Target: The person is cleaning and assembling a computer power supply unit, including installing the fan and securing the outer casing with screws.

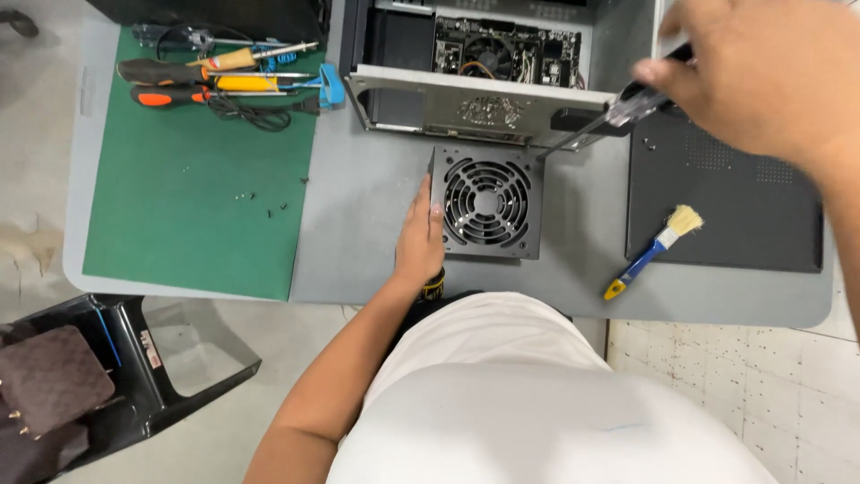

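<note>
PSU box (486, 203), dark grey with round fan grille facing up, sits on the grey table (358, 224) just in front of the open PC case (475, 85). Left hand (419, 240) lies flat against the box's left side, fingers straight and together, touching it, not wrapped round. Right hand (761, 76) is up at the top right, fingers closed round the clear handle of a screwdriver (596, 125); the shaft slants down-left, tip near the box's rear right corner at the case edge. Black side panel (726, 202) lies right of the box, with a blue-and-yellow-handled brush (652, 251) resting across its lower left edge. Green mat (179, 197) on the left holds a few small screws (269, 204), plus more screwdrivers (215, 81) along its far edge.
</note>
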